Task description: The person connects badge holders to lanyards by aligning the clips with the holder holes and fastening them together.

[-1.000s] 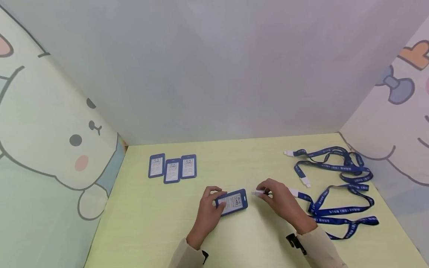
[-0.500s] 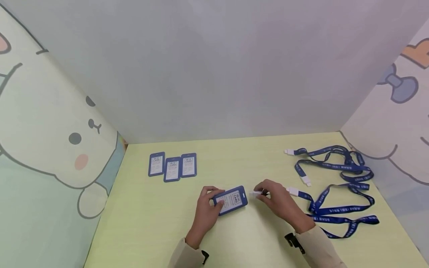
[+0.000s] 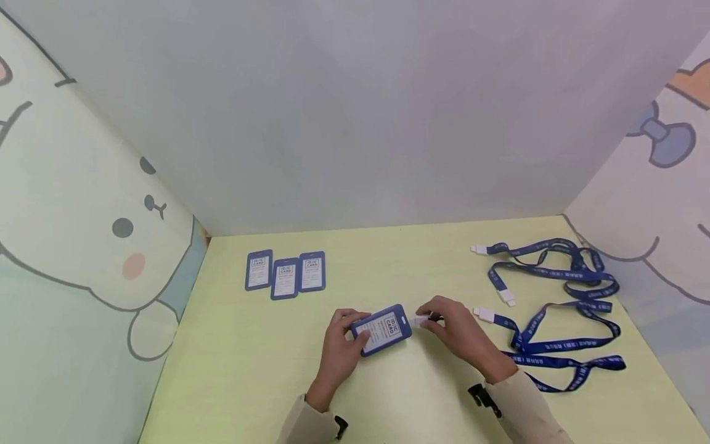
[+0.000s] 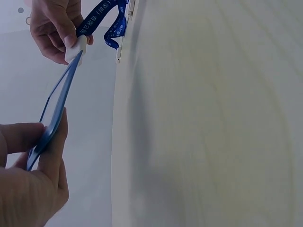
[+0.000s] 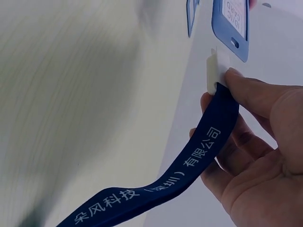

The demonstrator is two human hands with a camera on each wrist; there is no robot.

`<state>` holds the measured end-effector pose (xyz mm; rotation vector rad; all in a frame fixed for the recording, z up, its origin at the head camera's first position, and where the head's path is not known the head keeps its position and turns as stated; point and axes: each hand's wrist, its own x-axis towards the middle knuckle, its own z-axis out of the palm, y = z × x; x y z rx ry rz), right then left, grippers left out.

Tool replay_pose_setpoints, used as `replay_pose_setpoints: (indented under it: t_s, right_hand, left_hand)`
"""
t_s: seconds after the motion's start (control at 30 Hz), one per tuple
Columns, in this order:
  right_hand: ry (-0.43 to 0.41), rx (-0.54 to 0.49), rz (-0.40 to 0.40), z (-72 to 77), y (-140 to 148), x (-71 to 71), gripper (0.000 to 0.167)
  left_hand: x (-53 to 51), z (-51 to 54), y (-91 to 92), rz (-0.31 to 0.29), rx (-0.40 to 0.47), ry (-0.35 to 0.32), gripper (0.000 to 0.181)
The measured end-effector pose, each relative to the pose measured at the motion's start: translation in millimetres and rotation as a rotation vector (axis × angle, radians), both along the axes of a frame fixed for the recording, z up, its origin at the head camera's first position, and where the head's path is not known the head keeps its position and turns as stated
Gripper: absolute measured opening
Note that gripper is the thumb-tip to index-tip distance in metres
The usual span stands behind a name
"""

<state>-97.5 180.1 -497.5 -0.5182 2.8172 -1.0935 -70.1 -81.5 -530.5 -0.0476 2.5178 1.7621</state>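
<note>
My left hand (image 3: 339, 348) grips the lower end of a blue ID card holder (image 3: 383, 331) between thumb and fingers. The holder is raised off the table and tilted, its slotted end toward the right hand. With thumb and fingertips, my right hand (image 3: 457, 330) pinches the white plastic clip (image 5: 218, 71) of a blue lanyard (image 5: 199, 146) with white lettering. The clip's narrow tip points at the holder's slot (image 5: 235, 42). In the right wrist view a small gap shows between them. From the left wrist view, edge-on, I cannot tell whether they touch.
Three more blue card holders (image 3: 285, 279) lie side by side at the back left of the pale yellow table (image 3: 222, 370). Several blue lanyards (image 3: 554, 271) with white clips (image 3: 484, 315) lie loosely looped on the right. Walls (image 3: 388, 123) enclose the back and sides.
My right hand has moved slightly left with the clip, narrowing the gap to the card holder. The left hand keeps its grip, and the holder now faces up a little more.
</note>
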Motion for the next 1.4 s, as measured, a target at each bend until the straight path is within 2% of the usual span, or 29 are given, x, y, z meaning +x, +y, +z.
replay_pose_setpoints:
  t_s: [0.2,0.4,0.77,0.97,1.4]
  right_hand:
    - [-0.047,-0.056,0.019,-1.9,1.2,-1.7,0.024]
    - [-0.105,-0.099,-0.006,-0.2,3.1,-1.7,0.023]
    - [-0.121,-0.124,0.01,-0.9,4.0,-2.2,0.023]
    - [-0.127,-0.125,-0.013,-1.2,5.0,-2.1,0.023]
    - [-0.134,-0.111,0.046,-2.5,5.5,-2.2,0.024]
  left_hand:
    - [1.7,-0.7,-0.9,-0.016,0.043,-0.009,0.03]
    - [1.5,-2.3,-1.9,-0.016,0.061,-0.013,0.03]
    - [2.2,-3.3,-1.6,-0.014,0.08,-0.034,0.03]
    - [3.1,-2.7,-1.6,-0.02,0.081,-0.03,0.029]
    - [2.9,-3.5,-3.3,-0.055,0.086,-0.016,0.028]
